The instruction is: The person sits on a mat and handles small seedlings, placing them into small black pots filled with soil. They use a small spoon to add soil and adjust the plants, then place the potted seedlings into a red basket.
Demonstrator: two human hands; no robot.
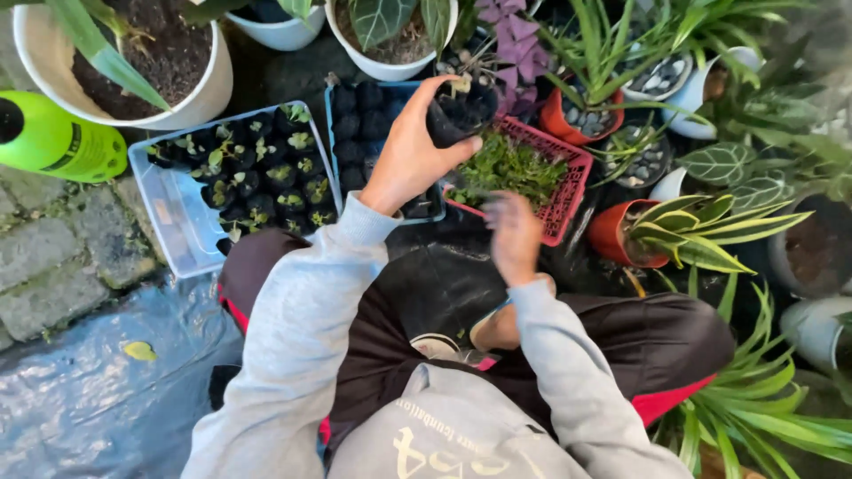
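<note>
Left hand [410, 155] lifts a small black soft-plastic nursery pot [461, 111]; right hand [513, 235] hangs blurred below.

The left hand's fingers curl closed around the pot, held at 12 o'clock above the red plastic mesh basket of green seedlings [568, 200]. The right hand is near the basket's 7 o'clock edge; I cannot tell its grip. A clear plastic tray of potted sprouts [173, 213] lies at 9 o'clock.

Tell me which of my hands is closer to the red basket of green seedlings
Right. Your right hand hovers at the near edge of the red basket, over its seedlings. Your left hand holds a small black pot just beyond the basket's left corner.
</note>
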